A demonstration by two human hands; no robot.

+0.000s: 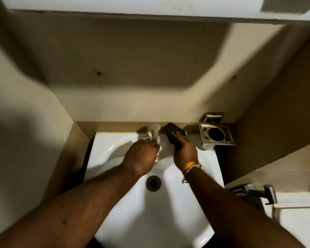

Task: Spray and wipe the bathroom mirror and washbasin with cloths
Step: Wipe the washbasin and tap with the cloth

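Seen from above, a white washbasin (168, 203) fills the lower centre of the frame, its long axis running from the bottom edge up to the wall, with the drain (153, 183) at its middle and a chrome tap (155, 131) at the top rim. The left hand (140, 160), at centre, curls its fingers around a small pale thing under the tap's spout, too hidden to name. Just right of it, the right hand (184, 153) presses a dark cloth (174, 132) onto the rim beside the tap, fingers pointing up and slightly left along the cloth, near a metal holder (217, 134).
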